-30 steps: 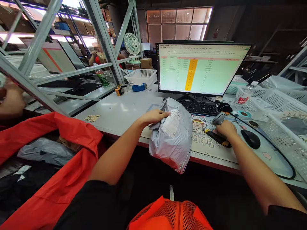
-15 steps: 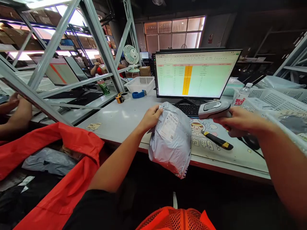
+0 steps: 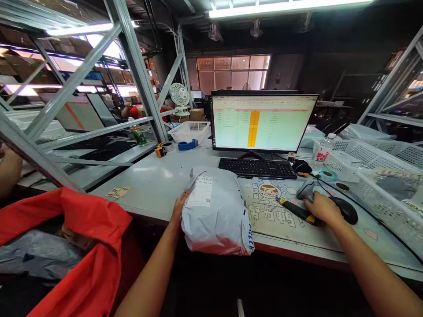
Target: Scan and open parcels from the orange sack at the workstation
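Note:
A grey plastic mailing bag (image 3: 216, 220) with a white label rests at the desk's front edge, its lower part hanging over. My left hand (image 3: 180, 207) is closed on the bag's left side, the fingers partly hidden behind it. Over on the desk mat (image 3: 264, 224), my right hand (image 3: 322, 207) is closed round a grey handheld barcode scanner (image 3: 306, 190), which is low at the mat. A black and yellow utility knife (image 3: 294, 209) lies beside that hand, and a black mouse (image 3: 345, 210) is just to its right.
A monitor (image 3: 264, 123) stands behind a keyboard (image 3: 257, 167). White baskets (image 3: 390, 193) and a bottle (image 3: 323, 149) are at the right. Tape rolls (image 3: 187, 144) lie back left. An open red bag (image 3: 89, 220) holding parcels sits left, below a metal frame (image 3: 139, 66).
My right hand has lowered the scanner from in front of the monitor to the mat. My left hand has moved down the bag's side, and the bag has shifted left and turned.

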`<state>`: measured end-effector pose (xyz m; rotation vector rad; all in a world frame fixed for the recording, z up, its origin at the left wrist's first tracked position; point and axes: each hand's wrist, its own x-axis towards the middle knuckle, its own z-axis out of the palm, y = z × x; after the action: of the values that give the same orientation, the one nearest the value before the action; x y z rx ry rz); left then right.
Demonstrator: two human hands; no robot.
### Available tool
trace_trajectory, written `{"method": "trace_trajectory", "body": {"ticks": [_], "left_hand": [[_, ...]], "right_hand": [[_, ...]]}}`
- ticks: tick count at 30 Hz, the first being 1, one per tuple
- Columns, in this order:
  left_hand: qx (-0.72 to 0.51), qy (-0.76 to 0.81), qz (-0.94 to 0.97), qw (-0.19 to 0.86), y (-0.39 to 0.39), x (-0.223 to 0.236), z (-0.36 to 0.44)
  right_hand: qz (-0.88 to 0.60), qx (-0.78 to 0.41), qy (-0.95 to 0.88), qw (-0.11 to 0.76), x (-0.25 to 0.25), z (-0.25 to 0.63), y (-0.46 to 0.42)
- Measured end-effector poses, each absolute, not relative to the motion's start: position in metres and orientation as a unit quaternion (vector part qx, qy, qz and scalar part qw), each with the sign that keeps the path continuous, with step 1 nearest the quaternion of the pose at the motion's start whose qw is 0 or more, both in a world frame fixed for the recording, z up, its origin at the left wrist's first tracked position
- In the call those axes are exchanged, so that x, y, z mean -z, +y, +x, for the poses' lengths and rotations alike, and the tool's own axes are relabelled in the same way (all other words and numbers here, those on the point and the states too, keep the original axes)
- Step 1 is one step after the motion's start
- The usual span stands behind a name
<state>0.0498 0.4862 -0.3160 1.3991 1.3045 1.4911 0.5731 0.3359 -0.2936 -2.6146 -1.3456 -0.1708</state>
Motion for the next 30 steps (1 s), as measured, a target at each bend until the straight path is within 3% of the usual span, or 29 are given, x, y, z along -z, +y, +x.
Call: {"method": "trace_trajectory", "body": {"ticks": [4, 11, 19, 22, 24, 27, 30], "left_hand": [[-0.597, 0.480, 0.508, 0.395, 0.491, 0.340, 0.058], [-0.635, 0.443, 0.475, 0.418, 0.490, 0.346, 0.053], [-0.643, 0.437, 0.456, 0.434, 0.482, 0.328, 0.050], [-0.740, 0.399, 0.429, 0.331, 0.446, 0.297, 0.034], [-0.742, 0.343, 0.540, 0.200, 0.405, 0.274, 0.029], [-0.475, 0.263, 0.839, 0.030, 0.347, 0.259, 0.047], [-0.251, 0.261, 0.925, -0.116, 0.330, 0.274, 0.078]], "right_hand": [[-0.854, 0.137, -0.479, 0.148, 0.265, 0.556, 0.365], [-0.835, 0.038, -0.536, 0.116, 0.258, 0.543, 0.466], [-0.840, 0.014, -0.535, 0.086, 0.267, 0.542, 0.495], [-0.838, 0.010, -0.540, 0.074, 0.261, 0.541, 0.501], [-0.837, 0.002, -0.544, 0.060, 0.256, 0.538, 0.505], [-0.830, 0.001, -0.556, 0.042, 0.247, 0.531, 0.505], [-0.814, 0.009, -0.580, 0.040, 0.243, 0.517, 0.485]]}}
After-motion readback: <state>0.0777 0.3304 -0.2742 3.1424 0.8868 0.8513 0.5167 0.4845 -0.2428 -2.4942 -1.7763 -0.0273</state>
